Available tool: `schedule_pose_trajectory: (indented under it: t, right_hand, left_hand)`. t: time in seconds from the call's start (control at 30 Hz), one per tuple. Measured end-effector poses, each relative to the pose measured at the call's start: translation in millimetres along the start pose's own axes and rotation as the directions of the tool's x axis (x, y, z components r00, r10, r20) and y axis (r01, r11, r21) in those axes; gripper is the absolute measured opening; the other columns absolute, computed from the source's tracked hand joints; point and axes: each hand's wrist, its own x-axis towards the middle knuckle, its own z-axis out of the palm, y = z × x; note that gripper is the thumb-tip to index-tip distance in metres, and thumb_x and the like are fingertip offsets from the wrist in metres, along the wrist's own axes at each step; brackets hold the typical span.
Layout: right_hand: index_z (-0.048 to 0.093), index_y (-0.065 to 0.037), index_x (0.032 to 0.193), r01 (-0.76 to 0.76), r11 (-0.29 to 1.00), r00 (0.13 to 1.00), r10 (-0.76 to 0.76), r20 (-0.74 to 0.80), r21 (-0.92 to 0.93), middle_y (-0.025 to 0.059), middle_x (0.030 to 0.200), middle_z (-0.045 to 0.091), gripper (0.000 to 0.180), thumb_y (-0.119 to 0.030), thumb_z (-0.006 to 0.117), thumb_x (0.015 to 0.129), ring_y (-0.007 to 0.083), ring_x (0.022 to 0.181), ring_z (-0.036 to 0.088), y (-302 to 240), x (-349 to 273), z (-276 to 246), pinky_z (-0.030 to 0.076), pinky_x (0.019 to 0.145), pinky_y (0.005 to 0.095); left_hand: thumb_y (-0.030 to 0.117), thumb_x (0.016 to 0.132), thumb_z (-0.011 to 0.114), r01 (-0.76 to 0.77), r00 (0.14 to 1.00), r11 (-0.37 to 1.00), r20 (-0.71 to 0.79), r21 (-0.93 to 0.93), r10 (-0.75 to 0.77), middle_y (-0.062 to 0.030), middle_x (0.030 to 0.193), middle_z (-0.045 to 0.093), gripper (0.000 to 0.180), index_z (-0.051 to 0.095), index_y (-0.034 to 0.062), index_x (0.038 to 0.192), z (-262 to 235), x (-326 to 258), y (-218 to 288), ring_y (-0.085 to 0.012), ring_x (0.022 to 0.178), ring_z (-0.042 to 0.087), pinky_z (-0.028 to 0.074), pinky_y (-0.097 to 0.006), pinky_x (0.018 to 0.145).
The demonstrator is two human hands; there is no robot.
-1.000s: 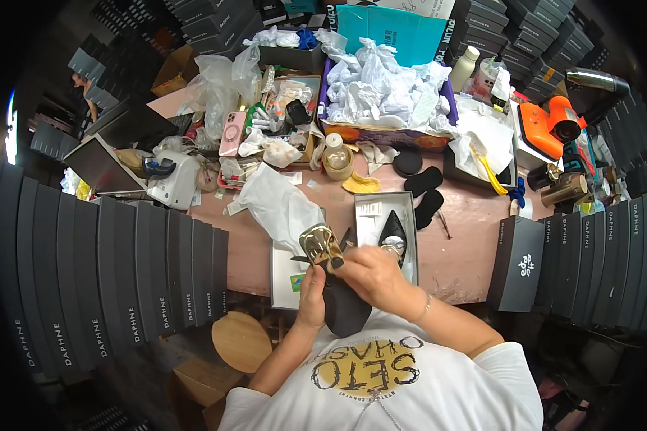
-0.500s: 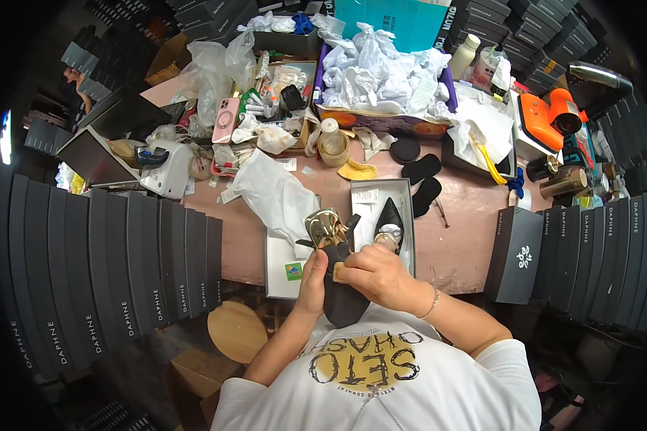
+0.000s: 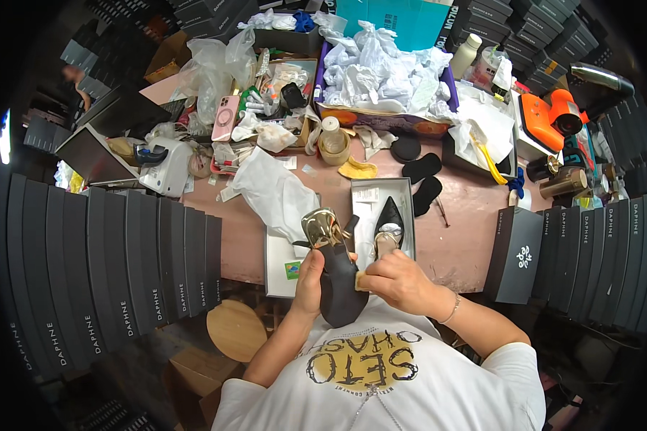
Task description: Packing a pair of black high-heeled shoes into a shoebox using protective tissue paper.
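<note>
Black and glossy, the pointed high-heeled shoe with a gold metal ornament (image 3: 336,266) is held over the bench's near edge, toe toward the person. The left hand (image 3: 310,276) is closed around its side; the right hand (image 3: 395,280) presses a small tan sponge block (image 3: 362,281) to it. Rubbing hard could twist the shoe loose from the one-handed hold, or scuff the gold trim. Behind it, an open grey shoebox (image 3: 383,215) holds the matching shoe. The pink bench (image 3: 474,230) is crowded with white tissue paper (image 3: 277,190); stacked dark boxes (image 3: 108,266) wall both sides.
</note>
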Motion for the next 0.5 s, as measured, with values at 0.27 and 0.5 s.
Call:
schedule_pose_trajectory:
  t: [0.27, 0.5]
  right_hand:
    - [0.066, -0.011, 0.098, -0.024, 0.998, 0.999, 0.026, -0.038, 0.056, 0.0, 0.087, 0.056, 0.025, -0.007, 0.069, 0.073, 0.0175, 0.077, 0.053, -5.1, 0.6, 3.6, 0.038, 0.068, 0.0311]
    - [0.067, -0.012, 0.096, -0.043, 0.997, 0.997, 0.047, -0.061, 0.066, 0.0009, 0.084, 0.056, 0.025, -0.007, 0.071, 0.072, 0.0184, 0.075, 0.054, -11.4, 12.1, 2.1, 0.038, 0.066, 0.0311]
  left_hand:
    - [0.048, 0.1, 0.036, -0.025, 1.0, 0.999, -0.009, 0.042, 0.025, -0.0141, 0.107, 0.062, 0.053, 0.045, 0.0027, 0.125, -1.2, -1.6, 0.0, -0.0171, 0.089, 0.064, 0.053, -0.03, 0.079]
    - [0.048, 0.1, 0.038, -0.036, 0.999, 0.999, -0.026, 0.039, 0.037, -0.0138, 0.106, 0.063, 0.052, 0.048, 0.0011, 0.12, 4.6, -1.0, 1.4, -0.0154, 0.09, 0.063, 0.052, -0.029, 0.079]
